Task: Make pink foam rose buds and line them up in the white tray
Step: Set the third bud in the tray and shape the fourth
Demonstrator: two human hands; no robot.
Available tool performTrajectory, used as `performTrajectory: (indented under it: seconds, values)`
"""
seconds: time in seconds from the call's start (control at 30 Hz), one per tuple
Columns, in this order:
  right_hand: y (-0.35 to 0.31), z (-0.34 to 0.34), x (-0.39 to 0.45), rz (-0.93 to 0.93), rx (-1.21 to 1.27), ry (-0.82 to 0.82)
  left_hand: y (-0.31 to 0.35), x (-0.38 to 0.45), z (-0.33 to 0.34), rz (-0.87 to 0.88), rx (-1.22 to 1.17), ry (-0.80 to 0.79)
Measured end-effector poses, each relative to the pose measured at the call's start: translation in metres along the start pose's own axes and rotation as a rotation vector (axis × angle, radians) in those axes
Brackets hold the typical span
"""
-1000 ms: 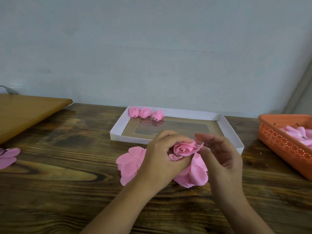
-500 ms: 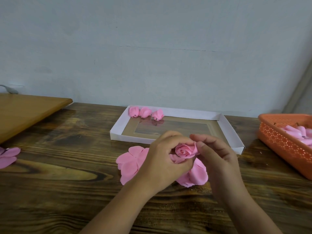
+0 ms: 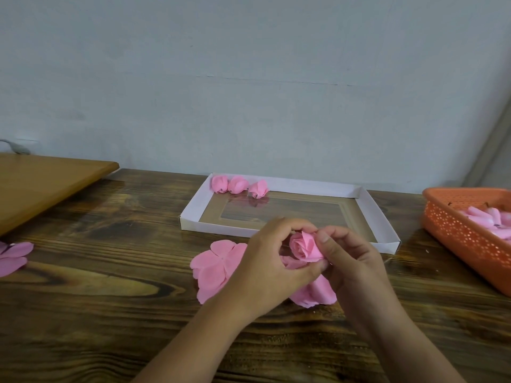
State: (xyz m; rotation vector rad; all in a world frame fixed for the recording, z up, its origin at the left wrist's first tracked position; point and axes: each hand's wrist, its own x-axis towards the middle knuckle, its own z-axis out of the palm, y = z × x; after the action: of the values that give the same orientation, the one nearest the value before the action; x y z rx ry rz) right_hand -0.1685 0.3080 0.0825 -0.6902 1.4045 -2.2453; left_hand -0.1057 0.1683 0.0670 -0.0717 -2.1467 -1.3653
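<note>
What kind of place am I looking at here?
Probably a home or small-workshop craft bench: a dark wooden table against a plain wall, a white tray holding three finished buds, and an orange basket of pink foam pieces.

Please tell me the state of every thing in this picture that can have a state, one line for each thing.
left hand: fingers curled, holds the rose bud.
right hand: pinches the bud's outer petal.
rose bud: rolled, held above the table.
white tray: open, three finished buds lined up in its far left corner.
flat foam petals: unrolled, lying on the table.
orange basket: holds pink foam pieces.
</note>
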Motion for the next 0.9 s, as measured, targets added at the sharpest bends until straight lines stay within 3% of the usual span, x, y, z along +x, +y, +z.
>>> performTrajectory:
  seconds: [0.4,0.53,0.77,0.9]
  values:
    - [0.002,-0.004,0.005,0.144,0.185,-0.067,0.005,0.002,0.0,-0.016,-0.105,0.027]
    - [0.002,-0.008,0.007,0.202,0.224,-0.142,0.005,0.003,-0.001,-0.062,-0.201,0.033]
    - [-0.006,-0.018,0.011,0.267,0.1,-0.118,0.002,0.007,-0.002,-0.169,-0.277,0.013]
    - [-0.003,-0.014,0.009,0.348,0.266,-0.122,0.003,0.006,0.0,-0.26,-0.385,0.029]
